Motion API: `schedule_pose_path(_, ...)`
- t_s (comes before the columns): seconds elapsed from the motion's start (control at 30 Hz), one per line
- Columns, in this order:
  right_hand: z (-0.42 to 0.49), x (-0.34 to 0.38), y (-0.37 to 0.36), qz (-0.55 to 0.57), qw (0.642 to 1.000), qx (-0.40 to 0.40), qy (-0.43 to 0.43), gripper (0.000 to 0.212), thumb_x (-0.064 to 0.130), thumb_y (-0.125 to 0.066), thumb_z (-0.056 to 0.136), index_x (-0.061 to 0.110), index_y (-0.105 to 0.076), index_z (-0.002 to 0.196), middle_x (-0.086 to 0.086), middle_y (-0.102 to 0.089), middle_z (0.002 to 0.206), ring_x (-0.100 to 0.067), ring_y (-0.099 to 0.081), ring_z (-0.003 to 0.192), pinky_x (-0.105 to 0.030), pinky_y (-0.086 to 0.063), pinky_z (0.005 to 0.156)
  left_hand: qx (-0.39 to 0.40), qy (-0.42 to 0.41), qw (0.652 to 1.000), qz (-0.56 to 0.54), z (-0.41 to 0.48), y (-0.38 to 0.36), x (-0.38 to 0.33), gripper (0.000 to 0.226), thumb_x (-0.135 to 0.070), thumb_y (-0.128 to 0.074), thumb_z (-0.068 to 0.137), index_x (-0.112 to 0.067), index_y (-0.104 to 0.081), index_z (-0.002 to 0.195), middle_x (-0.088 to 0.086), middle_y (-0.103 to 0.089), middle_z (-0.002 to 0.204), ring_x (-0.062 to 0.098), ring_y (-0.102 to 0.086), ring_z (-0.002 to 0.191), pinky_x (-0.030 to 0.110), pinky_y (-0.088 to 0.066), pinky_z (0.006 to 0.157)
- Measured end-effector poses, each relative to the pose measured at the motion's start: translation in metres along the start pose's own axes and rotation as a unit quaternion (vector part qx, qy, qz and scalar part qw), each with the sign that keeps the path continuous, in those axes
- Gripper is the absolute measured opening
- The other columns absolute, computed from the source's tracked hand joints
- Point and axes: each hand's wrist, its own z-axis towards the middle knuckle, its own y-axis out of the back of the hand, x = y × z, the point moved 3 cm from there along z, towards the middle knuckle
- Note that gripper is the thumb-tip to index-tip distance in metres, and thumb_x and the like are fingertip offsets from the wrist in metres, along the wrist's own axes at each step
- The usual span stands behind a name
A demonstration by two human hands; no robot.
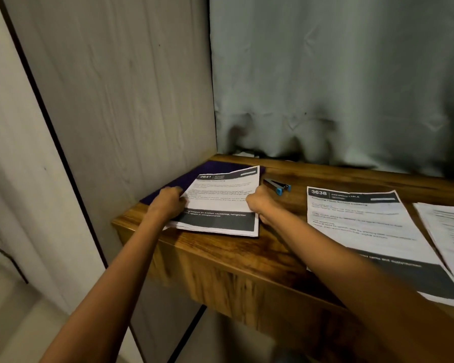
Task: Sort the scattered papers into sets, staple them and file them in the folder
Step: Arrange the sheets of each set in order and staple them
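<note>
A pale wood-grain panel [121, 100] stands at the far left, and the wooden counter [233, 255] butts against it. In that corner lies a dark purple folder [192, 176], flat on the counter, with only its far and left parts showing. The left hand [167, 203] comes next. Its fingers are curled around the left edge of a stack of papers [220, 205], gripping it where the stack overlaps the folder. The top sheet is headed "2641" and has a black band across its lower part (the smaller print is too blurred to read). The stack lies mostly flat near the counter's front edge. The right hand [257, 204] has its fingers bunched tight on the stack's right edge, so both hands hold the same stack from opposite sides. Just beyond the right hand's knuckles a small stapler [277, 186] with a blue end lies on the counter, apart from the stack. Further right a printed sheet [364, 226] headed "3638" lies flat, partly covered by the right forearm. Another sheet [451, 231] overlaps its right side at the edge of view. A grey-green curtain [338, 74] hangs behind the counter.
</note>
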Motion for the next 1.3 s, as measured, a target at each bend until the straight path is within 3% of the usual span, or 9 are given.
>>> schedule_pose_path(0.13, -0.005, 0.0, 0.023, -0.054, 0.997, -0.046, 0.007, 0.035, 0.009, -0.054, 0.092, 0.003, -0.052, 0.126, -0.013, -0.056, 0.131, -0.03, -0.056, 0.115, -0.037, -0.05, 0.094, -0.072, 0.018, 0.997, -0.012, -0.012, 0.012, -0.013, 0.036, -0.026, -0.054, 0.096, -0.006, -0.056, 0.125, 0.02, -0.058, 0.124, 0.035, -0.056, 0.111, 0.047, -0.049, 0.093)
schedule_pose_path(0.27, -0.012, 0.003, 0.063, -0.086, 0.991, -0.103, 0.017, 0.043, 0.012, -0.056, 0.091, 0.004, -0.047, 0.132, -0.015, -0.05, 0.136, -0.031, -0.05, 0.121, -0.038, -0.045, 0.096, -0.09, -0.029, 0.994, -0.059, -0.026, 0.024, -0.053, 0.04, -0.027, -0.053, 0.097, -0.005, -0.052, 0.131, 0.019, -0.058, 0.125, 0.032, -0.056, 0.111, 0.039, -0.046, 0.089)
schedule_pose_path(0.33, -0.016, 0.002, 0.082, -0.091, 0.989, -0.117, 0.021, 0.042, 0.01, -0.056, 0.09, 0.005, -0.049, 0.131, -0.015, -0.052, 0.133, -0.028, -0.052, 0.118, -0.035, -0.048, 0.09, -0.088, -0.062, 0.991, -0.08, -0.034, 0.025, -0.077, 0.04, -0.028, -0.052, 0.098, -0.005, -0.052, 0.131, 0.017, -0.058, 0.127, 0.03, -0.055, 0.113, 0.037, -0.045, 0.09)
schedule_pose_path(0.5, -0.033, -0.012, 0.134, -0.128, 0.978, -0.162, 0.031, 0.031, 0.006, -0.056, 0.087, -0.001, -0.057, 0.117, -0.018, -0.058, 0.12, -0.031, -0.056, 0.109, -0.03, -0.043, 0.076, -0.055, -0.11, 0.982, -0.143, -0.062, 0.015, -0.142, 0.043, -0.03, -0.054, 0.097, -0.009, -0.05, 0.134, 0.011, -0.055, 0.134, 0.024, -0.052, 0.122, 0.035, -0.043, 0.098)
schedule_pose_path(0.63, -0.044, -0.036, 0.176, -0.207, 0.958, -0.199, -0.012, 0.033, 0.01, -0.058, 0.085, -0.005, -0.057, 0.115, -0.025, -0.054, 0.125, -0.04, -0.053, 0.115, -0.041, -0.047, 0.094, 0.011, -0.102, 0.979, -0.178, -0.083, -0.004, -0.187, 0.04, -0.028, -0.053, 0.097, -0.011, -0.051, 0.132, 0.011, -0.057, 0.13, 0.024, -0.054, 0.117, 0.029, -0.041, 0.087)
schedule_pose_path(0.8, -0.052, -0.074, 0.213, -0.306, 0.932, -0.183, -0.07, 0.032, 0.016, -0.053, 0.091, -0.001, -0.059, 0.118, -0.023, -0.055, 0.129, -0.04, -0.048, 0.122, -0.038, -0.044, 0.093, 0.129, -0.077, 0.974, -0.172, -0.102, -0.042, -0.229, 0.04, -0.027, -0.051, 0.097, -0.012, -0.047, 0.134, 0.011, -0.049, 0.137, 0.027, -0.049, 0.122, 0.034, -0.041, 0.096)
schedule_pose_path(0.9, -0.056, -0.089, 0.227, -0.357, 0.913, -0.174, -0.094, 0.037, 0.022, -0.048, 0.095, 0.003, -0.056, 0.125, -0.018, -0.052, 0.135, -0.037, -0.047, 0.124, -0.038, -0.04, 0.099, 0.168, -0.078, 0.969, -0.162, -0.107, -0.061, -0.248, 0.039, -0.022, -0.05, 0.097, -0.008, -0.048, 0.133, 0.012, -0.048, 0.139, 0.027, -0.048, 0.124, 0.032, -0.04, 0.094)
schedule_pose_path(1.1, -0.052, -0.113, 0.235, -0.376, 0.905, -0.14, -0.142, 0.046, 0.021, -0.051, 0.091, 0.002, -0.047, 0.133, -0.019, -0.04, 0.142, -0.037, -0.038, 0.127, -0.04, -0.035, 0.103, 0.184, -0.09, 0.956, -0.209, -0.112, -0.074, -0.278, 0.037, -0.015, -0.047, 0.098, -0.007, -0.049, 0.134, 0.011, -0.05, 0.14, 0.026, -0.049, 0.126, 0.031, -0.039, 0.1)
schedule_pose_path(1.3, -0.048, -0.117, 0.237, -0.368, 0.902, -0.177, -0.138, 0.045, 0.021, -0.06, 0.088, 0.003, -0.051, 0.128, -0.017, -0.046, 0.135, -0.034, -0.041, 0.121, -0.038, -0.04, 0.095, 0.181, -0.044, 0.949, -0.255, -0.1, -0.075, -0.281, 0.034, -0.011, -0.05, 0.096, -0.002, -0.052, 0.128, 0.014, -0.055, 0.133, 0.027, -0.053, 0.12, 0.03, -0.045, 0.097)
